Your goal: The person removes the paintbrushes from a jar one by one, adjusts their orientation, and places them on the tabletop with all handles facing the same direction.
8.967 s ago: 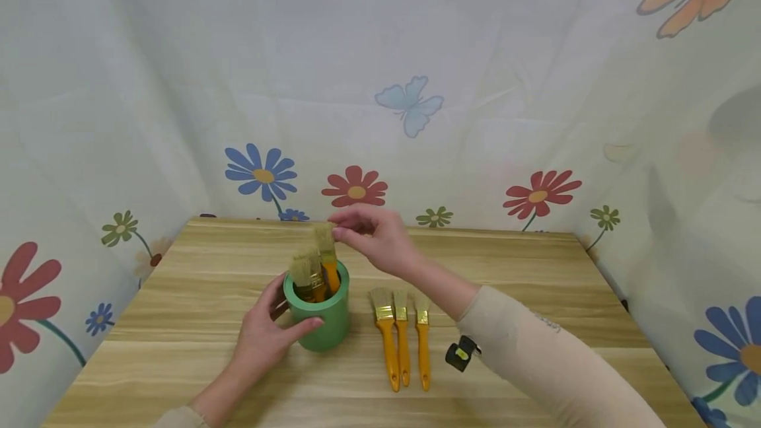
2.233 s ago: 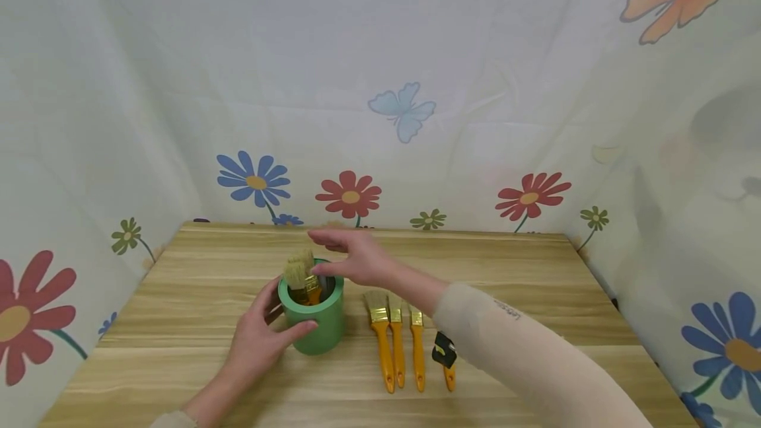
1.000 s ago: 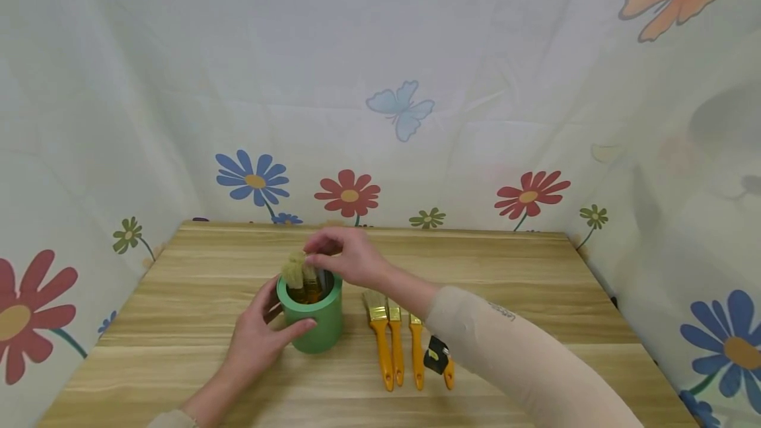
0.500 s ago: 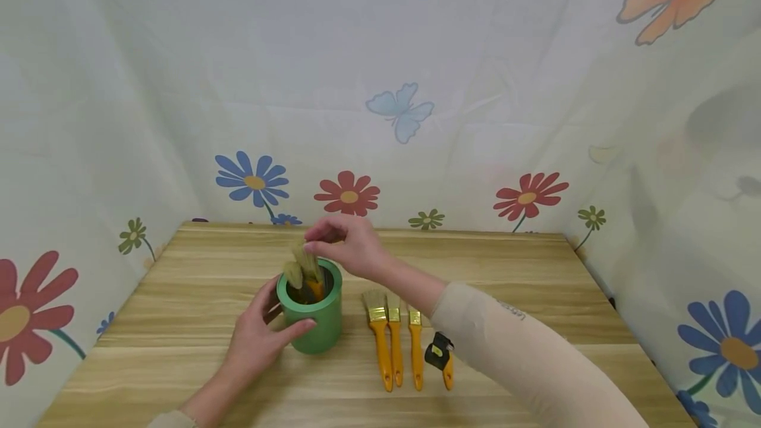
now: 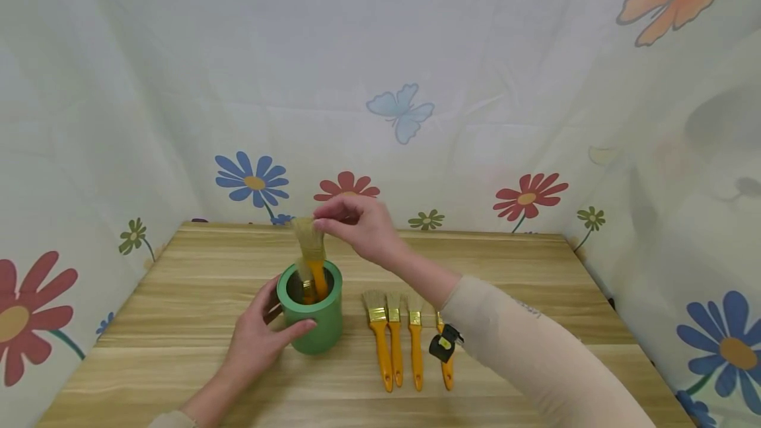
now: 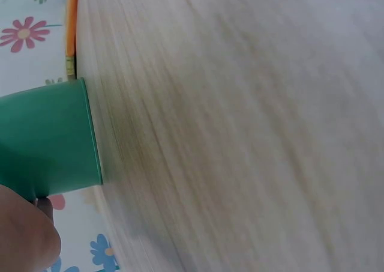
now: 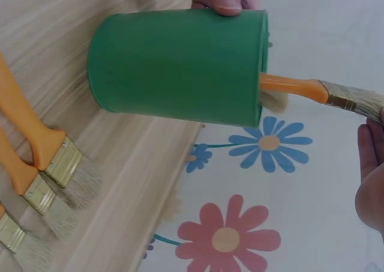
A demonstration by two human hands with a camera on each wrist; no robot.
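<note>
My left hand (image 5: pixel 255 339) holds the green can (image 5: pixel 321 329) upright on the table, its thumb across the near side and fingers round the left. Above the rim, my right hand (image 5: pixel 365 230) pinches a paintbrush (image 5: pixel 310 243) by its pale bristles. That brush's orange handle is partly out of the can, and its lower end is hidden inside. Another paintbrush (image 5: pixel 306 286) leans in the can beside it. In the right wrist view the pinched brush's handle (image 7: pixel 300 87) comes out of the can's mouth. The left wrist view shows the can's lower side (image 6: pixel 48 140).
To the right of the can, several orange-handled paintbrushes (image 5: pixel 382 349) lie side by side, bristles away from me. A black device (image 5: pixel 444 343) at my right sleeve partly covers the rightmost brush (image 5: pixel 447 372). A flower-printed curtain (image 5: pixel 464 150) stands behind the wooden table (image 5: pixel 196 269).
Over the last half second my right hand has risen, drawing the brush upward. Since the oldest frame, one more brush has come to lie at the right of the row. The left hand stays put.
</note>
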